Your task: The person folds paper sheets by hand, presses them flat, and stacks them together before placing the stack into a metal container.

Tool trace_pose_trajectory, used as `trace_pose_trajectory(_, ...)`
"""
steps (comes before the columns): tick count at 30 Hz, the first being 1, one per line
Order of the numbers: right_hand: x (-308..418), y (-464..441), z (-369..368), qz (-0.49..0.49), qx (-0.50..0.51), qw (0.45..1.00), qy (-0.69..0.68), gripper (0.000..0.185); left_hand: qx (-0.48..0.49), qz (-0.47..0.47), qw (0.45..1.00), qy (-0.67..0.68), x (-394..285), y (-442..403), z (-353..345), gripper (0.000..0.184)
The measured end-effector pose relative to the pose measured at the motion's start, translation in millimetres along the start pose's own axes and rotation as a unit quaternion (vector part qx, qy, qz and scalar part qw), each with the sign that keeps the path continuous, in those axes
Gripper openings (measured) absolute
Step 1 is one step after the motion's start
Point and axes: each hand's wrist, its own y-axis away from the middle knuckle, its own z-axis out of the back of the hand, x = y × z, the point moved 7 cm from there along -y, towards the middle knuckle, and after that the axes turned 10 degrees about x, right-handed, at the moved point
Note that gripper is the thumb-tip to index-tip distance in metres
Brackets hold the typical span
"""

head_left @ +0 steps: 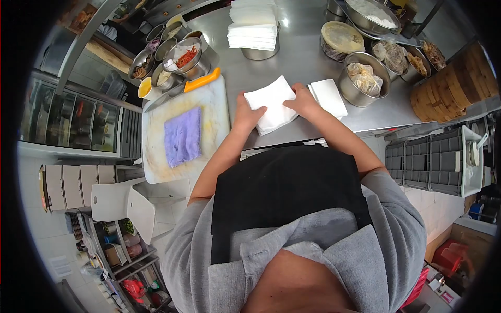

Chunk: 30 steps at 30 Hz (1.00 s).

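A stack of white paper napkins (271, 101) is gripped between my two hands at the front of the steel counter. My left hand (248, 112) holds its left side, thumb on top. On the opposite side, my right hand (303, 100) pinches the edge, also with its thumb above; the fingers under the stack are hidden. Just right of my right hand lies a smaller stack of white napkins (330, 98) on the counter. Farther back, a tall pile of folded napkins (252, 35) rests over a round metal container (261, 53).
At left, a cutting board (156, 151) carries a purple cloth (182, 136) and an orange-handled knife (202, 80). Metal bowls with food (185, 58) stand behind it. On the right are a metal pot with plastic bags (364, 78) and stacked bamboo steamers (454, 91).
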Motion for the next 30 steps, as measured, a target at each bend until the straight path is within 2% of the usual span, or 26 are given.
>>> trace_pose_trajectory(1, 0.6, -3.0, -1.5, -0.003, 0.004, 1.0, 0.006, 0.057, 0.014, 0.032, 0.999, -0.029, -1.5, 0.2, 0.7, 0.099)
trace_pose_trajectory(4, 1.8, -1.4, -4.2, 0.005, -0.002, 1.0, 0.025, 0.055, -0.008, 0.09, 0.977, -0.192, -39.3, 17.3, 12.9, 0.104)
trace_pose_trajectory(7, 1.9, -1.9, -6.0, 0.007, -0.005, 1.0, 0.03, 0.054, -0.071, -0.088, 0.912, -0.395, -67.2, 23.6, 2.8, 0.095)
trace_pose_trajectory(10, 1.9, -2.1, -6.3, 0.008, 0.007, 1.0, 0.029, 0.055, 0.075, -0.205, 0.89, -0.401, -56.0, 18.7, -44.8, 0.089)
trace_pose_trajectory(11, 2.4, -1.9, -5.6, 0.01, 0.012, 1.0, 0.028, 0.055, 0.15, -0.158, 0.895, -0.389, -39.4, 17.2, -60.0, 0.088)
trace_pose_trajectory(14, 2.7, 0.6, 0.1, -0.008, 0.042, 0.998, 0.041, 0.055, 0.177, -0.113, 0.88, -0.426, -36.6, 23.8, -63.2, 0.089)
trace_pose_trajectory(20, 27.1, 24.7, 17.8, -0.106, 0.063, 0.972, 0.198, 0.046, 0.206, -0.11, 0.867, -0.441, -47.0, 28.0, -61.5, 0.087)
trace_pose_trajectory(23, 46.8, 34.6, 28.1, -0.081, -0.012, 0.959, 0.272, 0.043, 0.21, -0.121, 0.862, -0.445, -48.9, 28.9, -61.9, 0.088)
trace_pose_trajectory(26, 78.2, 39.5, 7.8, 0.094, -0.019, 0.982, 0.165, 0.045, 0.211, -0.13, 0.857, -0.452, -40.8, 26.5, -63.2, 0.09)
trace_pose_trajectory(29, 78.2, 36.8, -40.7, 0.158, 0.021, 0.978, 0.134, 0.053, 0.18, -0.149, 0.846, -0.479, -25.6, 22.1, -69.0, 0.092)
trace_pose_trajectory(30, 66.3, 32.3, -47.6, 0.149, -0.001, 0.975, 0.166, 0.057, 0.164, -0.157, 0.842, -0.489, -23.5, 21.0, -70.3, 0.093)
